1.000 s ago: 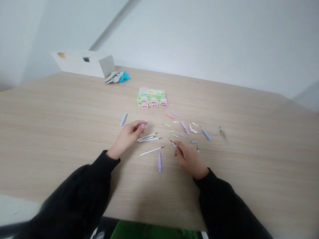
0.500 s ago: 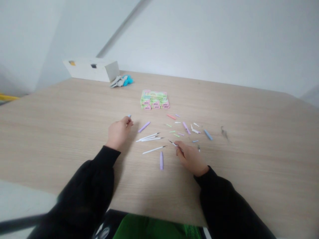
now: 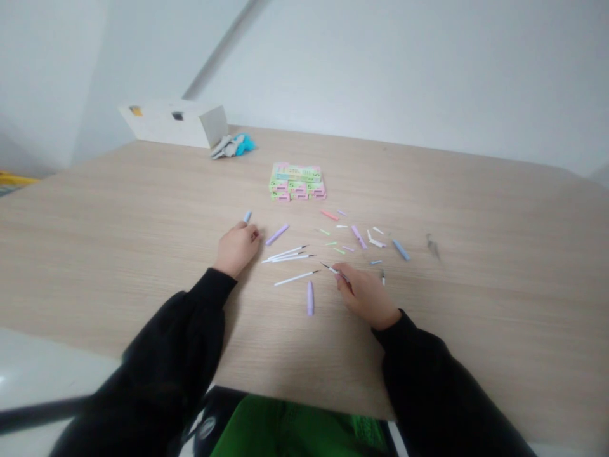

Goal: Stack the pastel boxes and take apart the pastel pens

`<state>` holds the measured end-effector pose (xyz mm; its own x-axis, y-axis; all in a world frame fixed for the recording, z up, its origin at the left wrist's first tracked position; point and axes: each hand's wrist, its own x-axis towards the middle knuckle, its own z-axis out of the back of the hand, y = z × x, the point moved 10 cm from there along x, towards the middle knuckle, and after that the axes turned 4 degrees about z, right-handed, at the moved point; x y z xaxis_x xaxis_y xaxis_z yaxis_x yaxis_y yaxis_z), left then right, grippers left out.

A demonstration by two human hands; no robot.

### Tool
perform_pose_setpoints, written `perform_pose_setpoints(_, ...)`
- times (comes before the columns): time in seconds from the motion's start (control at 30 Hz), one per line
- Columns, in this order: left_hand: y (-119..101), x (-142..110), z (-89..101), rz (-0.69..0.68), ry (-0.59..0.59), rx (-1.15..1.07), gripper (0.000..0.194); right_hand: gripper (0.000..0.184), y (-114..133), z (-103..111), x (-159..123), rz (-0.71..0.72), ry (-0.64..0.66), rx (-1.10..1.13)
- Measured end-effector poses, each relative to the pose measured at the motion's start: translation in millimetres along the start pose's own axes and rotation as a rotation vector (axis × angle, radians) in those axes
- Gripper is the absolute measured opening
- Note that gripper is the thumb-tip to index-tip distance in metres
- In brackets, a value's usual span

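Observation:
My right hand (image 3: 364, 293) pinches a white pen refill (image 3: 329, 268), its dark tip pointing up and left. My left hand (image 3: 239, 246) rests on the table with fingers curled closed; whether anything is inside them is hidden. Just beyond its knuckles lies a blue pen barrel (image 3: 247, 216). Between the hands are several white refills (image 3: 292, 279) with dark tips, most of them grouped together. A purple barrel (image 3: 277, 234) lies right of my left hand, and another purple barrel (image 3: 310, 298) stands out nearer me, pointing away.
Small coloured pieces (image 3: 359, 236) are scattered beyond my right hand, with a blue barrel (image 3: 400, 249) at their right. Farther back sits a stack of green-and-pink boxes (image 3: 298, 183). Gloves (image 3: 233, 146) and a white box (image 3: 166, 124) are at the back left.
My left hand has shifted a little to the right, and more of the blue barrel behind it shows. My right hand still holds the refill in nearly the same place. The view has tilted slightly.

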<state>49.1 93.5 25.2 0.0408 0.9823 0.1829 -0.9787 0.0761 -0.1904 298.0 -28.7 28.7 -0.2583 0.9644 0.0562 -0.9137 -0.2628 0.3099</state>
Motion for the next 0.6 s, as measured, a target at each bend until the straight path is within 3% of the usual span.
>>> perform_pose_setpoints(0.17, -6.8, -4.7, 20.8, 0.002, -0.128, -0.053, 0.029, 0.035, 0.5, 0.7, -1.5, -0.013, 0.017, -0.017)
perform_pose_setpoints(0.27, -36.1, -18.0, 34.2, -0.171, -0.180, -0.110, 0.032, 0.035, 0.2, 0.6, -1.6, -0.029, 0.033, -0.025)
perform_pose_setpoints(0.43, -95.5, -54.8, 23.8, -0.583, -0.065, -0.145, 0.040, 0.034, 0.6, 0.6, -0.9, -0.029, 0.040, -0.028)
perform_pose_setpoints(0.5, -105.6, -64.4, 18.5, -0.654, -0.024, -0.144, 0.046, 0.033, -0.8, 1.3, -1.3, -0.031, 0.030, -0.025)
perform_pose_setpoints(0.6, -107.8, -68.6, 15.4, -0.657, 0.001, -0.111, 0.057, 0.033, -1.8, 2.4, -1.8, -0.020, 0.009, -0.020)
